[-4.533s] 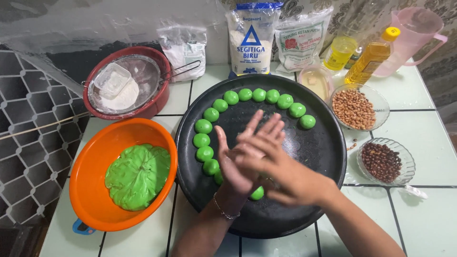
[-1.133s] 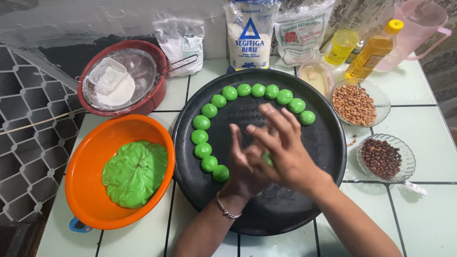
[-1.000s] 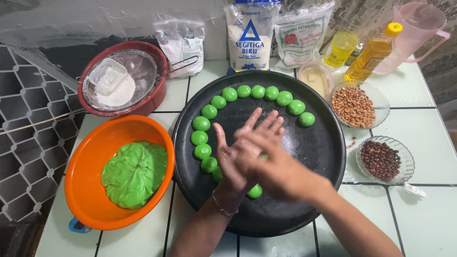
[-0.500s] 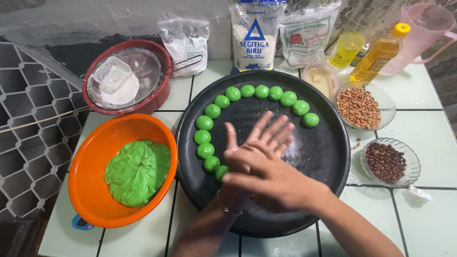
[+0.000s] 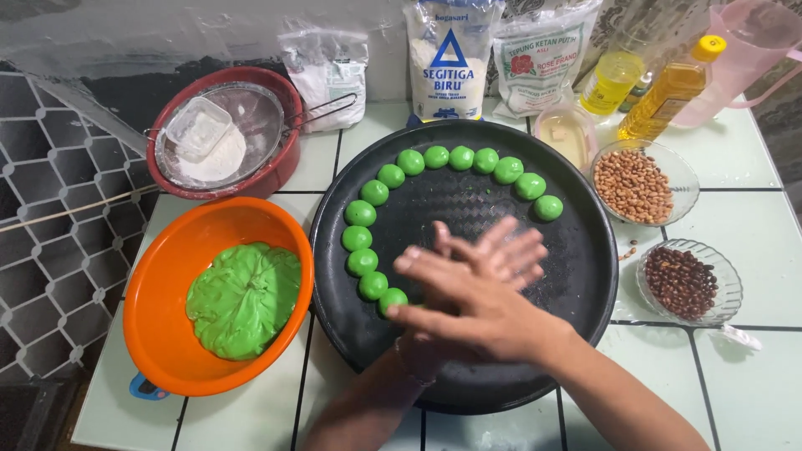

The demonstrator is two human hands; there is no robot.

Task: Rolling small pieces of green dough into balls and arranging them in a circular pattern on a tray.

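Over the black round tray [image 5: 576, 250] my two hands lie palm to palm. My right hand [image 5: 468, 307] is on top, fingers pointing left. Beneath it, my left hand [image 5: 508, 249] shows only its fingertips. The green dough piece between the palms is hidden now. Several green dough balls [image 5: 461, 158] form an arc along the tray's left and far side; the nearest ball [image 5: 391, 299] lies just left of my hands. An orange bowl [image 5: 150, 292] holding a lump of green dough [image 5: 242, 299] stands to the left of the tray.
A red bowl [image 5: 280, 163] with a sieve [image 5: 221, 138] and white flour stands at the back left. Flour bags [image 5: 447, 63], an oil bottle [image 5: 668, 92] and a pink jug [image 5: 743, 50] line the back. Glass bowls of peanuts [image 5: 639, 179] and dark beans [image 5: 685, 280] sit on the right.
My palms have kept sliding back and forth over each other above the tray. A green ball seen at their edge a second ago is now covered.
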